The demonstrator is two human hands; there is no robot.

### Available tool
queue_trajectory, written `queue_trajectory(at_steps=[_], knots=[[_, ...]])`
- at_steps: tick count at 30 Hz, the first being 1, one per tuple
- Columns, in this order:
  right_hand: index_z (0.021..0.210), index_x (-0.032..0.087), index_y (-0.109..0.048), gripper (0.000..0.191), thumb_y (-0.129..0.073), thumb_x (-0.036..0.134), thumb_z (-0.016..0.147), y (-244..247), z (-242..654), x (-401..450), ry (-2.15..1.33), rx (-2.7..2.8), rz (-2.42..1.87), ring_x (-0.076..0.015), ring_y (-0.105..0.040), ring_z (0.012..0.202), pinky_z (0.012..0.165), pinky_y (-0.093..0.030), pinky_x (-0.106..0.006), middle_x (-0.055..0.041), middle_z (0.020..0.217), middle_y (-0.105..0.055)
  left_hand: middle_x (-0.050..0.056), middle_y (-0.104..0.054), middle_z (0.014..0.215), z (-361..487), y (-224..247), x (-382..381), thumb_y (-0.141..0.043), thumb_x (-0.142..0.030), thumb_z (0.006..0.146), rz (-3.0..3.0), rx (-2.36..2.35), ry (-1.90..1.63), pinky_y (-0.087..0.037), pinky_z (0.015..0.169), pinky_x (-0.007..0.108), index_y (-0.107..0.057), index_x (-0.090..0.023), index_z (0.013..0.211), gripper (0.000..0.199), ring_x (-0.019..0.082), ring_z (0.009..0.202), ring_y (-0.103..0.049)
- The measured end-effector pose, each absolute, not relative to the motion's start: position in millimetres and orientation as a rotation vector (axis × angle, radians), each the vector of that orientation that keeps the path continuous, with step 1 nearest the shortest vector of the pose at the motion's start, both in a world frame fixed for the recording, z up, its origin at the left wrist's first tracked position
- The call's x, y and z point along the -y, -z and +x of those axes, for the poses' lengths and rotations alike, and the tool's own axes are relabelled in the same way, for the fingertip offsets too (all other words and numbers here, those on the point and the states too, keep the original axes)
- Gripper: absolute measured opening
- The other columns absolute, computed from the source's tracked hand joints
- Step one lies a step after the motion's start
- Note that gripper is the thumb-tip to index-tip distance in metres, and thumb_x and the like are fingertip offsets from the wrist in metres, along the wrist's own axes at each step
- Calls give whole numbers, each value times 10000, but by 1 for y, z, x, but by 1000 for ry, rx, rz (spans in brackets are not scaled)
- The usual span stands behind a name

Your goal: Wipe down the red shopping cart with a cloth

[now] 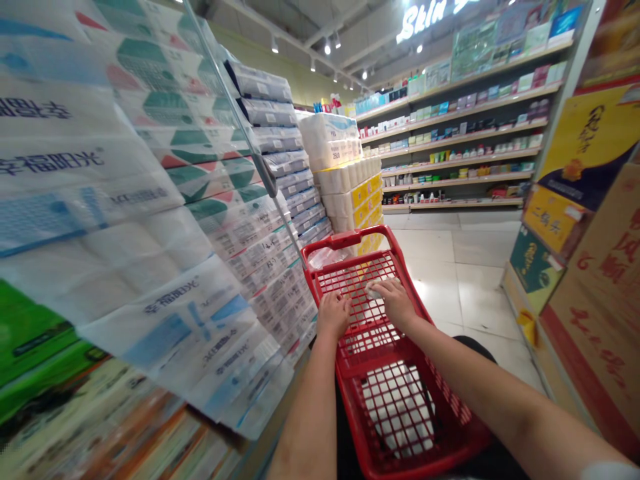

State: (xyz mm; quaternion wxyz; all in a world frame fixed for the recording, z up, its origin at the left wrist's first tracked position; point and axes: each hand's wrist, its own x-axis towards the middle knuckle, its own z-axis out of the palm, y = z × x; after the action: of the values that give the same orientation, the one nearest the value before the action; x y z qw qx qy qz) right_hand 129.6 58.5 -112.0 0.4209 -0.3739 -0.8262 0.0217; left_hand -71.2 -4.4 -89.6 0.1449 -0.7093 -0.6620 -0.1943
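Observation:
A red plastic shopping basket [360,365] with gridded sides stands tilted in front of me. My left hand [334,315] lies at the basket's left side, its fingers curled. Whether they grip the basket or something small cannot be seen. Over the grid, toward the right rim, my right hand [397,305] is closed on a crumpled white cloth or tissue [373,289], which shows at the fingertips. Some clear plastic film [327,257] sits by the basket's far end, under its red handle [345,238].
Stacked toilet paper packs [175,293] rise close on the left, with more paper packs [345,193] beyond. Cardboard cartons [600,287] line the right side. Shelves [460,160] of small boxed goods stand at the back, past the tiled floor [450,253].

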Motion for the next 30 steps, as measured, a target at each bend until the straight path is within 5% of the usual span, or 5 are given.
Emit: queue_trajectory(at_steps=[5, 13, 23, 30], knots=[[1316, 273, -549, 560, -414, 42, 825, 83, 132, -98, -11, 1937, -1101, -249, -439, 1207, 1044, -343, -424, -36, 1323, -575, 40, -577, 971, -72, 89, 4, -373, -367, 984, -2038, 1895, 564, -382, 985, 359, -708, -238, 899, 369, 185, 965, -509], [1222, 257, -609, 557, -385, -17, 793, 101, 141, -114, -19, 2046, -1178, -234, -469, 1167, 1084, -280, -413, -29, 1274, -608, 47, -579, 984, -73, 91, 5, -390, -366, 977, -2033, 1896, 578, -388, 976, 355, -714, -231, 898, 360, 184, 950, -514], [1183, 228, -621, 508, -392, -15, 800, 110, 148, -70, 34, 2021, -1151, -233, -496, 1132, 1051, -347, -400, -50, 1236, -623, 57, -594, 989, -71, 88, 7, -399, -357, 974, -2042, 1875, 525, -383, 985, 360, -718, -219, 897, 356, 189, 965, -526], [1462, 262, -363, 577, -346, 93, 911, 121, 138, -64, -58, 2101, -876, -176, -341, 1382, 1093, -378, -354, -51, 1473, -419, 56, -595, 987, -72, 92, 6, -386, -369, 978, -2033, 1856, 549, -386, 983, 359, -722, -221, 908, 374, 187, 960, -530]])
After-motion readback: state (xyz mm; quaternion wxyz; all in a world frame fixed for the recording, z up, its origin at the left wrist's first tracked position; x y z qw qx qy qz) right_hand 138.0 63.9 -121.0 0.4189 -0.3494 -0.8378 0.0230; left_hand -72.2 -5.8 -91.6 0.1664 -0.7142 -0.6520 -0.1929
